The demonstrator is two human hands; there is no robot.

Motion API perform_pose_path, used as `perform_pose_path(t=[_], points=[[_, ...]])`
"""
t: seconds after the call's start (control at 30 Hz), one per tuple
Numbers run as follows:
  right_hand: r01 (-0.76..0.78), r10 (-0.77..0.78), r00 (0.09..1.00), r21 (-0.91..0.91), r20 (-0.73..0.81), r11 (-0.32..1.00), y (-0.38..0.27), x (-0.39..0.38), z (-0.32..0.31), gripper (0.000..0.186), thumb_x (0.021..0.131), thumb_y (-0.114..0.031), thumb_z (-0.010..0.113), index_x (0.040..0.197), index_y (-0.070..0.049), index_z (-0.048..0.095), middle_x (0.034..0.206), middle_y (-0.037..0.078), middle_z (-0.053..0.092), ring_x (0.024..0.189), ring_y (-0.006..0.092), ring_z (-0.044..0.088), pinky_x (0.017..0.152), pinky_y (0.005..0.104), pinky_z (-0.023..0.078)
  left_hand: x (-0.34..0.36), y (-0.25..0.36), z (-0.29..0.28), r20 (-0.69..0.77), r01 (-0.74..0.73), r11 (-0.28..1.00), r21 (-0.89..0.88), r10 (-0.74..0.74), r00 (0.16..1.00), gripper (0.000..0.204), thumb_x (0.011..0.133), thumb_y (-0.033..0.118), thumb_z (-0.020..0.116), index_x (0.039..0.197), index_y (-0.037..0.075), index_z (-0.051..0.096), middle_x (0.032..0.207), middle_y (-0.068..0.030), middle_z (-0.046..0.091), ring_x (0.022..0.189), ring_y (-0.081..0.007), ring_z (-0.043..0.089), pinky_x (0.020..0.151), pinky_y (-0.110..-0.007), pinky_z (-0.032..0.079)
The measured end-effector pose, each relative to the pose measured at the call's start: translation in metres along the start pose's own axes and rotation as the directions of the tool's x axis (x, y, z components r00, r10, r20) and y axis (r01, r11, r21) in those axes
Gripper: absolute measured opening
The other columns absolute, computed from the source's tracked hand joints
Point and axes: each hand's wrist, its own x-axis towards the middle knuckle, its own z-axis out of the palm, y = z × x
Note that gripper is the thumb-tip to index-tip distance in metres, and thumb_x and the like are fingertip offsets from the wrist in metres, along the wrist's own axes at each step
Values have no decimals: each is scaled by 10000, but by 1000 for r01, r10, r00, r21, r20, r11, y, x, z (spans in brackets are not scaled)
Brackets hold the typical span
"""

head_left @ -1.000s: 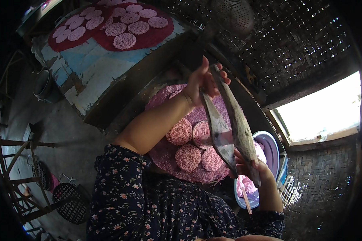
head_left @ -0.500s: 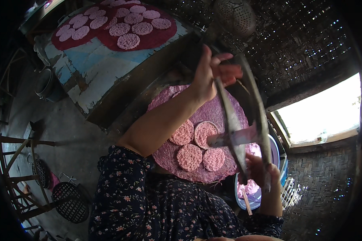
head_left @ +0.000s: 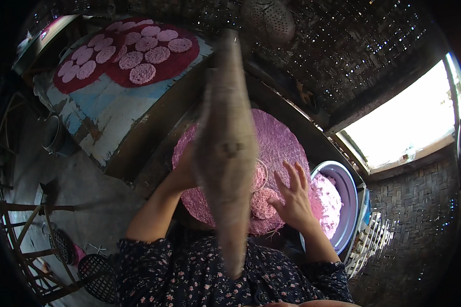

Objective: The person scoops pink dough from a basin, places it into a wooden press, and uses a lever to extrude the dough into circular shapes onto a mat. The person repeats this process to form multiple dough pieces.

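A long wooden piece [head_left: 228,117], wide in the middle and tapering at both ends, rises close in front of me, blurred. It hides the centre of a round pink-purple mat [head_left: 281,135]. My left hand [head_left: 187,168] reaches behind it over the mat's left side; its fingers are hidden. Nothing is in my right hand [head_left: 295,198], whose fingers are spread above the mat's right edge. Beside its thumb lies a pink disc of tangled strands [head_left: 263,205]. A thin ring [head_left: 265,176] around more pink strands shows partly past the wood.
On the right a bluish basin [head_left: 349,204] holds pink dough-like stuff [head_left: 329,202]. At the far left, a worn table [head_left: 120,115] bears dark red mats [head_left: 164,77] with several pale pink discs. A bucket [head_left: 56,134] and a bamboo frame [head_left: 23,230] stand left. A woven wall [head_left: 410,215] bounds the right.
The wooden tool has swung left and now shows as one broad piece. My left hand came down behind it; my right hand let go of its lower end and spread its fingers.
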Motion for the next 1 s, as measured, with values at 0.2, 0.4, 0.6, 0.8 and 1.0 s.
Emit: perform_pose_path(t=[0.2,0.4,0.6,0.8,1.0], points=[[-15,23,999,-191,40,981,-3,-7,22,706,771,-554,597,1272,-61,530,1483,176,203,1367,426,125,1079,567,134,-52,-12,-78,74,-27,1000,-6,27,997,252,754,108,712,947,103,550,907,-23,566,920,-182,594,1019,-398,318],[13,-3,998,-169,59,986,-3,-3,27,746,772,-594,576,1279,-49,515,1493,148,202,1378,412,110,1074,605,104,-54,9,-94,170,-210,968,139,186,968,270,750,9,713,896,137,526,862,18,529,939,-148,565,1128,-400,217],[-4,9,999,-115,40,993,-5,1,26,719,806,-596,532,1285,-60,515,1486,159,214,1367,419,142,1077,572,139,-64,42,-62,-106,316,823,-471,-409,906,288,745,14,708,921,127,510,869,11,529,952,-145,558,1128,-390,226],[-16,20,999,-112,35,994,-4,0,25,681,831,-581,508,1271,-61,534,1479,172,223,1360,427,156,1083,554,158,-69,27,-61,-224,277,954,114,-247,943,284,751,60,711,931,140,506,880,6,527,957,-151,557,1119,-397,245],[-57,59,997,33,-47,998,4,3,30,567,825,-508,574,1184,-70,608,1434,176,310,1343,413,211,1077,543,193,-73,20,-68,-209,280,960,-23,-278,937,272,750,76,707,935,135,516,876,-2,536,942,-159,565,1111,-405,253]])
